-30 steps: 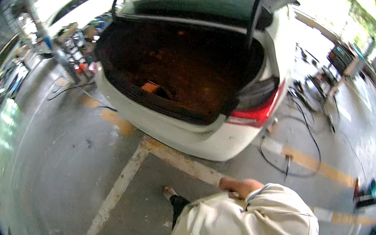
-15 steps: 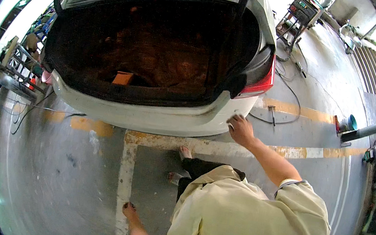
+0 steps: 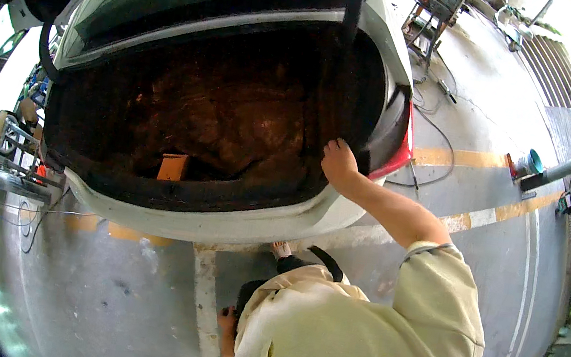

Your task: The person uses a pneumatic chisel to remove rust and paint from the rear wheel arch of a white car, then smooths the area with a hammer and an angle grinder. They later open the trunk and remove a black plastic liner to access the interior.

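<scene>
Trunk (image 3: 256,127) gapes at the car's (image 3: 170,221) rear; right hand (image 3: 339,164), fingers curled, is at its near right corner, left hand (image 3: 227,322) low; I cannot tell whether either holds anything. Knuckles could scrape the rim (image 3: 223,203) if the forearm (image 3: 397,213) dips

"How's the light?"
"Daylight burns out white at the upper right; the trunk (image 3: 257,120) sinks into deep brown shadow."
"Any glare?"
"Pale streaks on the rear window (image 3: 204,3), greenish shine on the floor (image 3: 114,308) at lower left."
"Sharpness?"
"Slightly soft and grainy, lines bending toward the black rim."
</scene>
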Motion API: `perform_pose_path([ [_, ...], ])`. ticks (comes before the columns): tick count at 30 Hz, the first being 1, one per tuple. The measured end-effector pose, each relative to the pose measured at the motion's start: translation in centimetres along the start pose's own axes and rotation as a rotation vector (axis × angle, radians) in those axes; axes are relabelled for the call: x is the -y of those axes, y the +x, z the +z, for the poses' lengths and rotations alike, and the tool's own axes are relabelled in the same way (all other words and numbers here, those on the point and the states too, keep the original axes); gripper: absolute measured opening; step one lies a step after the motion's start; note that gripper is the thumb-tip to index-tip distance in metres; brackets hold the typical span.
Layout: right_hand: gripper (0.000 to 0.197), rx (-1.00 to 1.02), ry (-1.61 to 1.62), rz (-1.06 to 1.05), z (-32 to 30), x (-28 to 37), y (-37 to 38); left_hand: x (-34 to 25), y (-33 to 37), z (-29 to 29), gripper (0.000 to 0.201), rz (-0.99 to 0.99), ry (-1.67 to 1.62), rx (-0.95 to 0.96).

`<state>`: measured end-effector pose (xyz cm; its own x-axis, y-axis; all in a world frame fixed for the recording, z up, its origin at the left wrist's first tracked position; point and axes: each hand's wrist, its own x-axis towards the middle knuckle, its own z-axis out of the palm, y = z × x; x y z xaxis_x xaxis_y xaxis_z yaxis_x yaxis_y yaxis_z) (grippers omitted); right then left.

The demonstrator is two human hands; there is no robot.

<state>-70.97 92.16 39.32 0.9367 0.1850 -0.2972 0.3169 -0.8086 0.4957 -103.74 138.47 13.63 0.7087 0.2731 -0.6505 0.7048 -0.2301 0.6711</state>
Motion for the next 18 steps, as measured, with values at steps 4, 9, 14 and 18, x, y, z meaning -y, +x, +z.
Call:
perform_pose_path([
  [4, 0.019, -0.023, 0.166, 0.115, 2.5, 1.2, 1.8, 0.7, 1.2, -3.0, 0.032, 0.012, 0.202, -0.038],
  [9, 0.021, -0.11, -0.037, 0.213, 5.2, 1.2, 1.5, -3.7, 3.7, -6.9, 0.034, -0.16, -0.157, -0.109],
  [14, 0.024, -0.104, -0.149, 0.26, 6.5, -1.0, 0.2, -10.1, 2.2, -8.1, 0.035, -0.004, 0.046, -0.072],
  [18, 0.031, 0.013, -0.166, 0.33, 6.3, -1.7, 2.3, -2.1, 3.9, -12.5, 0.036, 0.058, -0.001, -0.095],
])
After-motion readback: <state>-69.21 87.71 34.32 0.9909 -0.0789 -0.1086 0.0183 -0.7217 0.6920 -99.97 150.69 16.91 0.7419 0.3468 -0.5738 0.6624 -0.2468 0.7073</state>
